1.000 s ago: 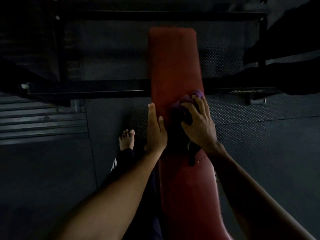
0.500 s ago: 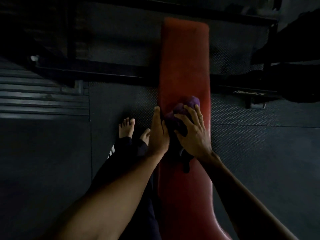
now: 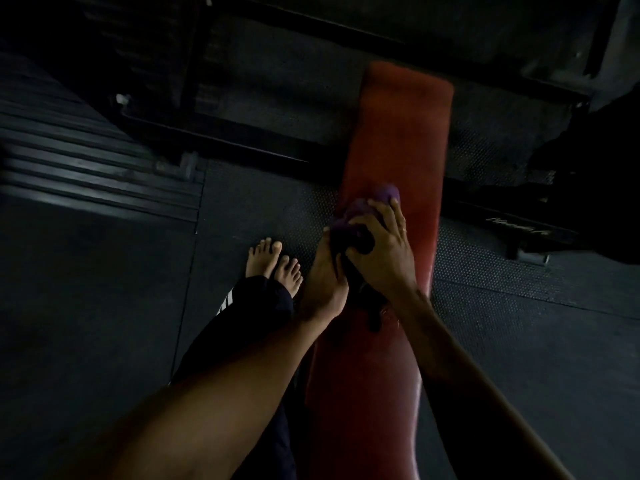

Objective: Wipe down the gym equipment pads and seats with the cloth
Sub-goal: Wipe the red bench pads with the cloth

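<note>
A long red bench pad [image 3: 401,133] runs from the bottom of the view up to the middle top. A bunched purple cloth [image 3: 360,211] lies on the pad about halfway along, near its left edge. My right hand [image 3: 382,249] covers the cloth with its fingers curled over it, pressing it onto the pad. My left hand [image 3: 323,284] rests along the pad's left edge, fingers straight, right next to the cloth. A dark gap with a black strap [image 3: 374,315] splits the pad just below my hands.
Two bare feet [image 3: 273,263] and a dark trouser leg [image 3: 239,327] stand on the black rubber floor [image 3: 104,306] left of the bench. Black steel frame bars [image 3: 214,140] cross behind the pad. Ribbed floor slats [image 3: 93,174] lie at the left, dark equipment [image 3: 588,188] at the right.
The camera has swung so the bench sits further right and tilted. My right hand has shifted the cloth towards the pad's left edge, closer to my left hand.
</note>
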